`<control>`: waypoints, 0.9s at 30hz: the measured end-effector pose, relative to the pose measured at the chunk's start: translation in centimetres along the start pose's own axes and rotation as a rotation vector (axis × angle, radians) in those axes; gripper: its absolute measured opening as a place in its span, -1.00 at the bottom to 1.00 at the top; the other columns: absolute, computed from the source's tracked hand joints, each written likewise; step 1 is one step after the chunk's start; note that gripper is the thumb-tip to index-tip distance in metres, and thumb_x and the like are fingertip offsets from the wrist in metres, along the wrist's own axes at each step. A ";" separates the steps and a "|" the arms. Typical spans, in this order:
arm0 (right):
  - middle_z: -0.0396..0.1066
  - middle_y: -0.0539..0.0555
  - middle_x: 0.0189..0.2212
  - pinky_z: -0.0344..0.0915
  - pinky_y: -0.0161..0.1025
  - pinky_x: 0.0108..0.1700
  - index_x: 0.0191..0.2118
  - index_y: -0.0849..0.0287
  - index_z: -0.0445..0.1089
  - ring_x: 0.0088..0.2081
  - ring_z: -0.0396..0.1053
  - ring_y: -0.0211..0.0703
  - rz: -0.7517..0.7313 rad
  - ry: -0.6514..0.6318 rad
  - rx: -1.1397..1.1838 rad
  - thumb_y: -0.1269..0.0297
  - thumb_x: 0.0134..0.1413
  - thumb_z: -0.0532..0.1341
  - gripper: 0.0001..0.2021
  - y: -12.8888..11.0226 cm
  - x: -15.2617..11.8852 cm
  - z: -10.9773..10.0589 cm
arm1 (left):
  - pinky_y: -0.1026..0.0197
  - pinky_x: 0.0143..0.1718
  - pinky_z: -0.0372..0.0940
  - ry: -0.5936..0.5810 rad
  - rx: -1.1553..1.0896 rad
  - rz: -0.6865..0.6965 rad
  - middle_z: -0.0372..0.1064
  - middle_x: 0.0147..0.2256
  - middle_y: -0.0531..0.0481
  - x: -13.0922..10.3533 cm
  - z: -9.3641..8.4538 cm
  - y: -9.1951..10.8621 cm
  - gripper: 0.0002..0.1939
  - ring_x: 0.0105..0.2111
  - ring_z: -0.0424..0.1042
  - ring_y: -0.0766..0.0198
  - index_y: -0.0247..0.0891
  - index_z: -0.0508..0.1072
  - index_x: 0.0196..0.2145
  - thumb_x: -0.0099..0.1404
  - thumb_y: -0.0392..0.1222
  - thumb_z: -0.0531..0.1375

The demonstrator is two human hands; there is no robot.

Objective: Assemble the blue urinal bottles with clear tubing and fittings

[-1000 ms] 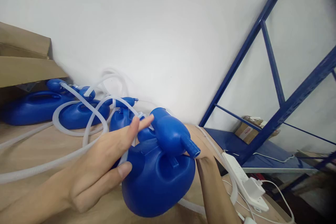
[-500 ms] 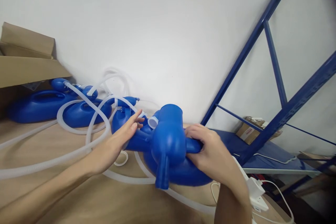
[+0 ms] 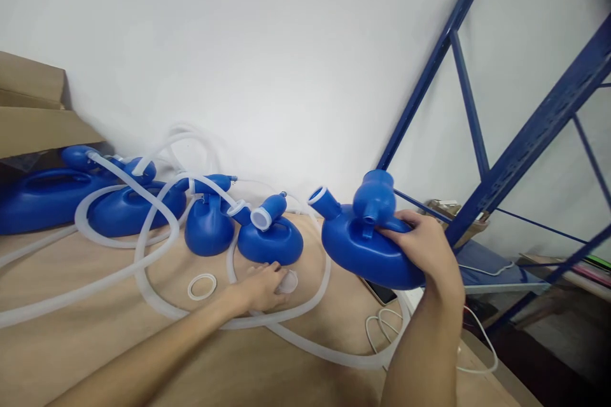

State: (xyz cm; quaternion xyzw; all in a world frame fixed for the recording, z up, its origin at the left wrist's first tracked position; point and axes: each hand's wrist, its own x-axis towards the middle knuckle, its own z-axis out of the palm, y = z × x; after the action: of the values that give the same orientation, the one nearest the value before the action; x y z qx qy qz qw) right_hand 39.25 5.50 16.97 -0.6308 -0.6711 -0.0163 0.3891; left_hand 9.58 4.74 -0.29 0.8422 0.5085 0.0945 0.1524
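My right hand (image 3: 420, 245) is wrapped round the handle of a blue bottle (image 3: 367, 257), which is held up above the table's right part. The bottle has an angled neck with a white rim and a rounded blue piece (image 3: 375, 198) on top. Down at the tabletop, my left hand (image 3: 264, 286) has its fingers at a translucent white cap (image 3: 288, 282); whether they grip it is unclear. Just behind that hand stands another blue bottle (image 3: 270, 243) with a white-rimmed neck. A white ring (image 3: 202, 287) lies flat to the left.
More blue bottles (image 3: 210, 229) and coiled clear hoses (image 3: 153, 280) spread over the left of the table (image 3: 95, 343). A cardboard box (image 3: 33, 130) is at far left. Blue shelving (image 3: 470, 95), a phone (image 3: 380, 292) and cables are at right.
My right hand has lifted and turned the blue bottle, moving it right. My left hand has come down to the white cap on the table. The view has shifted right.
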 end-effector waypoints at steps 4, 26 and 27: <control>0.64 0.17 -0.24 0.37 -0.02 -0.06 -0.33 0.08 0.62 -0.14 0.55 0.21 0.060 -0.087 -0.099 0.05 -0.13 0.37 -0.74 0.6 0.8 1.3 | -0.29 0.15 0.33 -0.043 0.038 0.009 0.26 0.30 -0.34 1.7 1.5 1.0 -0.43 0.32 0.21 -0.28 -0.20 0.29 0.34 0.44 -0.04 0.04; 0.60 0.39 -0.12 0.42 0.06 -0.12 -0.19 0.10 0.66 -0.05 0.57 0.37 0.402 -0.145 -0.320 -0.02 -0.06 0.42 -0.64 6.1 3.5 6.6 | -0.14 0.12 0.30 -0.148 -0.086 0.209 0.51 -0.10 -0.18 -1.8 -4.8 3.7 -0.87 0.05 0.41 -0.11 -0.20 0.50 -0.28 0.32 -0.19 0.15; 0.59 0.42 -0.11 0.43 0.08 -0.13 -0.17 0.12 0.66 -0.06 0.57 0.38 0.424 -0.121 -0.322 -0.02 -0.06 0.42 -0.62 6.5 3.5 6.7 | -0.09 0.03 0.34 -0.120 -0.110 0.194 0.51 -0.13 -0.16 -2.2 -6.2 3.6 -0.83 -0.02 0.44 -0.07 -0.21 0.49 -0.28 0.35 -0.15 0.12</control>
State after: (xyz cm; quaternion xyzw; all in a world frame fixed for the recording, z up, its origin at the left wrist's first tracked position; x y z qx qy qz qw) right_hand 41.79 13.18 11.13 -0.8108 -0.5351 -0.0033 0.2373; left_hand 9.57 2.18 6.72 0.8820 0.4086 0.0861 0.2185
